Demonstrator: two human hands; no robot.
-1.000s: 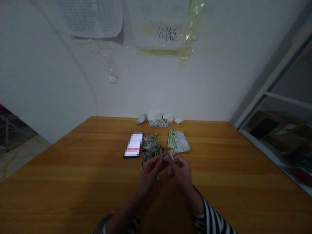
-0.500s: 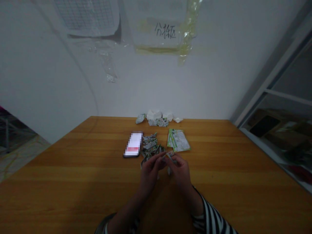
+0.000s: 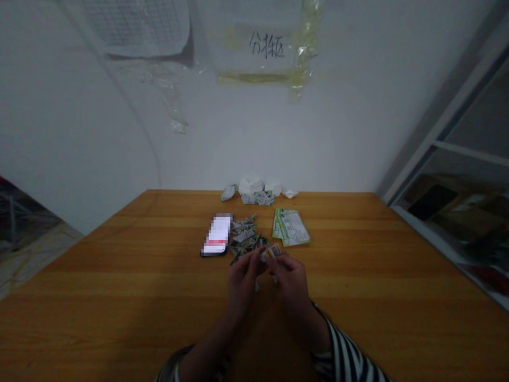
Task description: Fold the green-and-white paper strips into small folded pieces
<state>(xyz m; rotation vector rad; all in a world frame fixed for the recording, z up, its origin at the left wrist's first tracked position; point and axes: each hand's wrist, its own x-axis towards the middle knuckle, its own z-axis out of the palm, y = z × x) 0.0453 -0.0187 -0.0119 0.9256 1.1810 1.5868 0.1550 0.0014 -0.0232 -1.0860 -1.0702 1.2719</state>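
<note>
My left hand (image 3: 243, 273) and my right hand (image 3: 291, 273) meet above the middle of the wooden table (image 3: 159, 286). Both are closed, fingertips pinching a small printed paper piece (image 3: 271, 252) with white and orange on it. Its lower part is hidden behind my fingers. Just beyond my left hand lies a pile of crumpled printed paper strips (image 3: 245, 236). Flat green-and-white printed sheets (image 3: 293, 228) overlap one another beyond my right hand. Small pale scraps show below my fingers, too dim to identify.
A phone (image 3: 217, 235) with a blurred screen lies left of the pile. Crumpled white paper (image 3: 250, 187) and printed wads (image 3: 264, 198) sit along the back edge against the wall (image 3: 278, 138). A framed glass panel (image 3: 457, 180) stands at the right.
The paper piece between my fingers has turned and shows more of its printed face. My hands stay nearly in place; the view has shifted slightly.
</note>
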